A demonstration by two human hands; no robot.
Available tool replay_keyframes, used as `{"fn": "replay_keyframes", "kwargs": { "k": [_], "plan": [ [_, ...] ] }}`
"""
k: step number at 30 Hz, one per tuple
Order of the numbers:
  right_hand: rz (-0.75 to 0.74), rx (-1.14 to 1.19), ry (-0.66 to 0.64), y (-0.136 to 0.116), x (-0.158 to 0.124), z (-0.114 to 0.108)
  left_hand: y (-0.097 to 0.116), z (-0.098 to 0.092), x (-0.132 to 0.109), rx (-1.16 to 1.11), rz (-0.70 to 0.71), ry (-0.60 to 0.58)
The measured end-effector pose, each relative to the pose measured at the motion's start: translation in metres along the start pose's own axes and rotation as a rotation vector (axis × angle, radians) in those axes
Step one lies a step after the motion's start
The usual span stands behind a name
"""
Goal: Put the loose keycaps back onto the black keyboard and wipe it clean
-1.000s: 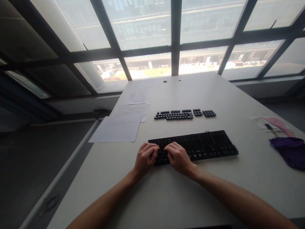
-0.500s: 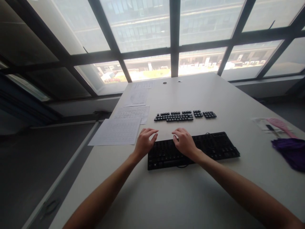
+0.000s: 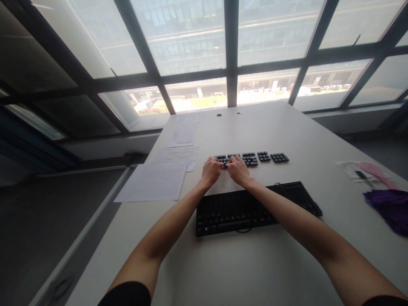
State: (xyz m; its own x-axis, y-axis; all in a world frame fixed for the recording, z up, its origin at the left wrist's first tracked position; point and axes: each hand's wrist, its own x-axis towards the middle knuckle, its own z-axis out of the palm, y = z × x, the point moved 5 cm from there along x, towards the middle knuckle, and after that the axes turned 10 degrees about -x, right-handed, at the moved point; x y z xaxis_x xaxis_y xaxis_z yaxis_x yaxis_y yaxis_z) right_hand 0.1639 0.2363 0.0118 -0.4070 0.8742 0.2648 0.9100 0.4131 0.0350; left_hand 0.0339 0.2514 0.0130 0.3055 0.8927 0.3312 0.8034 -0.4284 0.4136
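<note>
A black keyboard base (image 3: pixel 255 208) lies on the white table (image 3: pixel 242 272) with most of its keycaps off. Beyond it the loose black keycaps (image 3: pixel 264 157) are laid out in keyboard order. My left hand (image 3: pixel 211 170) and my right hand (image 3: pixel 237 169) are stretched past the keyboard, side by side over the left part of the keycap rows. Their fingers are curled down onto the keycaps and the fingertips are hidden. I cannot tell whether either hand has a keycap in its grip.
Several printed paper sheets (image 3: pixel 153 182) lie along the table's left edge. At the right edge are a purple cloth (image 3: pixel 390 208) and a pink tool (image 3: pixel 372 172) on a small packet. Large windows (image 3: pixel 191 38) stand behind the table.
Both hands left the near left end of the keyboard and moved forward over it to the laid-out keycaps. The view tilted slightly down.
</note>
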Motion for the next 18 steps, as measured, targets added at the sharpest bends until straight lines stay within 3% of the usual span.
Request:
{"fn": "replay_keyframes", "kwargs": {
  "k": [12,18],
  "plan": [
    [-0.119,-0.042,0.042,-0.005,0.003,-0.002,-0.004,0.003,-0.007,-0.089,0.028,-0.019],
    [-0.176,-0.058,0.05,-0.01,0.007,-0.006,0.002,-0.013,-0.018,-0.139,-0.004,-0.004]
  ]
}}
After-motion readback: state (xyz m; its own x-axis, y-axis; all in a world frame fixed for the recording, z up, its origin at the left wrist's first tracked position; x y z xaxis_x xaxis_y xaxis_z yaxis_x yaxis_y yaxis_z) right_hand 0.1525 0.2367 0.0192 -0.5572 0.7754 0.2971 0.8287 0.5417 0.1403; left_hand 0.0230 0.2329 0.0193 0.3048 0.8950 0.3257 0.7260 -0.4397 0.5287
